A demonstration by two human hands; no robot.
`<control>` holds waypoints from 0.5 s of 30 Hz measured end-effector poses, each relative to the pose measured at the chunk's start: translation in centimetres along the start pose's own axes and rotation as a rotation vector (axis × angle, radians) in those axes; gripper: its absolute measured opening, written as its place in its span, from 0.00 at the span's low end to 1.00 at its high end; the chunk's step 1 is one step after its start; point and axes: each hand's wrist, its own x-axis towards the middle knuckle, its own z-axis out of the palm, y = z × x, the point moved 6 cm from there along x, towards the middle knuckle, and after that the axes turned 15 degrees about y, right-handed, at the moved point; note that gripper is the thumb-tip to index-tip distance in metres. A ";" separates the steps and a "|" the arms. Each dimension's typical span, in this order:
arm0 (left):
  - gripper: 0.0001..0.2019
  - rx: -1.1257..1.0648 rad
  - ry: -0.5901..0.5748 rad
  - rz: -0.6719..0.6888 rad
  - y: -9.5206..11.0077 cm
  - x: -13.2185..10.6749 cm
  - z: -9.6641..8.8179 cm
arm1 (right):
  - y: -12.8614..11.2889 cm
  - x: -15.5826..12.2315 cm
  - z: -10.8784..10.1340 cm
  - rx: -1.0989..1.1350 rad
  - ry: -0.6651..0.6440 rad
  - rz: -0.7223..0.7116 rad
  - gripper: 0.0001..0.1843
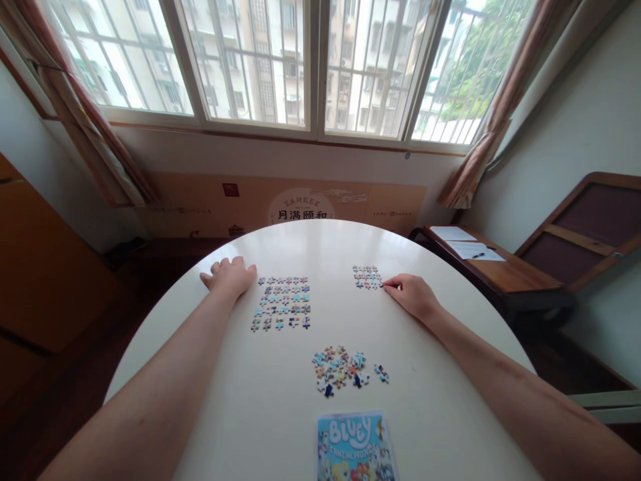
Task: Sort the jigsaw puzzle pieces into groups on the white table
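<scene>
My left hand point(229, 275) lies flat on the round white table point(441, 401), fingers spread, just left of a grid of sorted jigsaw pieces point(282, 304). My right hand point(411, 292) rests on the table with thumb and fingers pinched together at the right edge of a small cluster of pieces point(367, 276); what the fingertips hold is too small to make out. A loose pile of colourful pieces point(339, 369) lies nearer to me, with one stray piece point(381, 373) to its right. A blue picture card point(355, 446) sits at the table's near edge.
A low wooden side table point(501, 270) with papers point(465, 244) and a pen stands at the right. A large barred window point(280, 63) with curtains fills the far wall. A wooden frame point(591, 227) leans against the right wall.
</scene>
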 end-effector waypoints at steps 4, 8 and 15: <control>0.29 -0.002 -0.006 -0.001 -0.1 0.1 0.2 | 0.0 0.0 0.0 0.005 0.010 0.007 0.11; 0.29 0.001 0.003 0.001 -0.1 0.1 0.1 | -0.1 -0.1 0.0 0.023 0.033 0.001 0.11; 0.28 0.000 0.017 0.001 -0.2 0.3 0.4 | 0.4 0.4 -1.3 0.096 0.207 -0.010 0.15</control>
